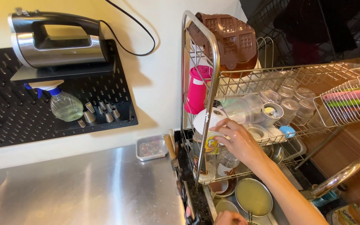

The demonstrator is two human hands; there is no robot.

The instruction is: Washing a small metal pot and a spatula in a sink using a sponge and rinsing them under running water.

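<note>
A steel counter (84, 187) is seen at left, below a black pegboard (5, 104) on which a hand mixer (55, 39) is shelved. A wire dish rack (271, 79) is mounted at right, with a brown silicone mould (230, 39) on top. The right hand (238, 141) is extended into the rack's lower tier; its fingers (221, 132) are closed around a white cup (208, 121), held just above a printed glass (207, 158). Only part of the left hand (229, 218) is visible at the bottom edge; its finger state cannot be determined.
</note>
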